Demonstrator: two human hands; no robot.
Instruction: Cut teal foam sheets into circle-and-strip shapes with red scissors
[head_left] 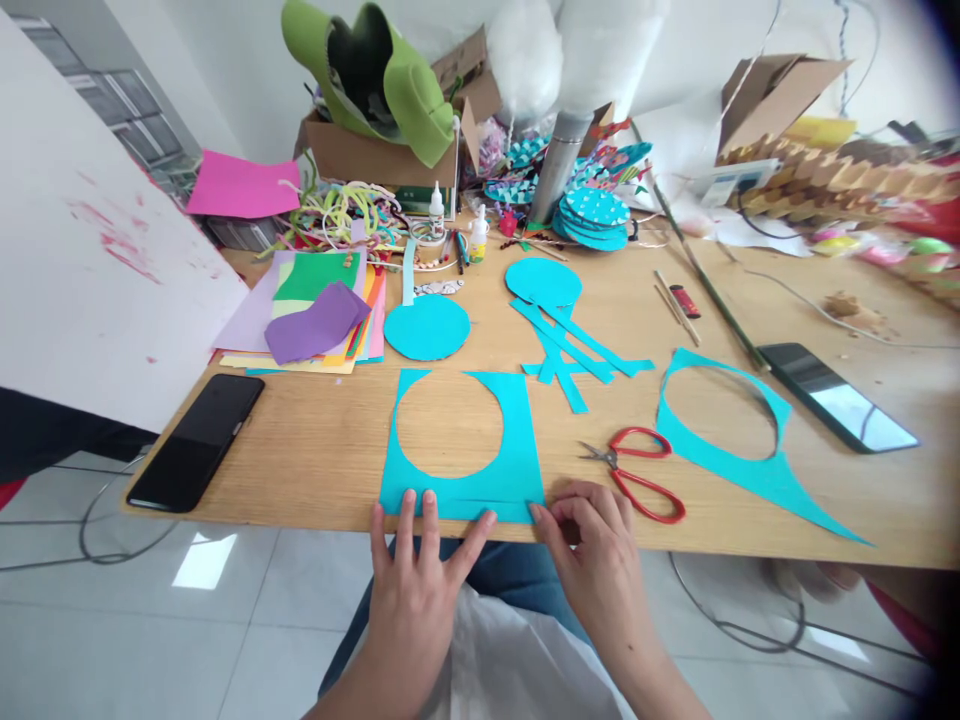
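Observation:
A blue craft sheet (pixel 517 430) with a large round cutout, open along its far side, lies flat at the table's front edge. My left hand (pixel 415 590) rests with fingers spread on its near edge. At the near right corner my right hand (pixel 596 550) is closed, thumb and curled fingers pinching the sheet. A crease or slit runs along the near strip between my hands. Red-handled scissors (pixel 613 460) lie just beyond my right hand, blades partly apart. Farther right is a blue offcut (pixel 712 460) with a round hole.
Blue discs (pixel 427 327) and blue strips (pixel 577 350) lie farther back. A black phone (pixel 196 440) is at the left, another phone (pixel 836 395) at the right. Colored sheets (pixel 319 320), glue bottles (pixel 478 238), a long stick (pixel 697 260) and a cardboard box (pixel 375 160) stand or lie behind.

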